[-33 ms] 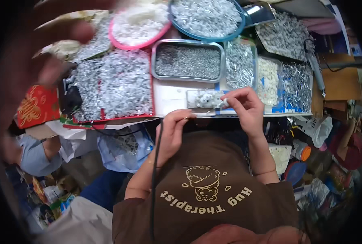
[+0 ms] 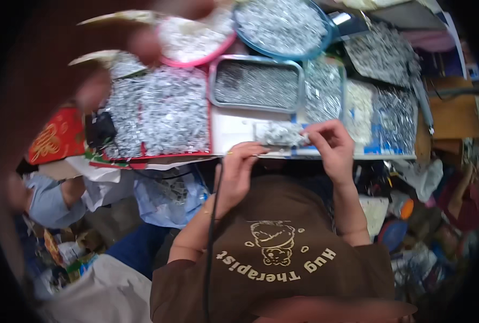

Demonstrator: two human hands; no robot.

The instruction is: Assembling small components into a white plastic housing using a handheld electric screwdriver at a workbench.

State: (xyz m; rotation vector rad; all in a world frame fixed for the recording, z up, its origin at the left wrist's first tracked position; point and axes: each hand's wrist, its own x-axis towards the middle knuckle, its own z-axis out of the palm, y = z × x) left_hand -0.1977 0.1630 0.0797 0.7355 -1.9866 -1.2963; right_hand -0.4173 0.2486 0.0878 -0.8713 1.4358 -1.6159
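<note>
My right hand [image 2: 334, 145] pinches at the pale pieces [image 2: 280, 134], best done lightly; my left hand [image 2: 237, 168] curls nearby (grip, I can't tell).

Your left: red gold-patterned packet [image 2: 59, 135] is lying. Your right: whitish plastic bag [image 2: 423, 181] is resting near orange lid [image 2: 406, 209].

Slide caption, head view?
Right hand at a cluster of small pale pieces, left hand nearby, metal tray beyond.
</note>
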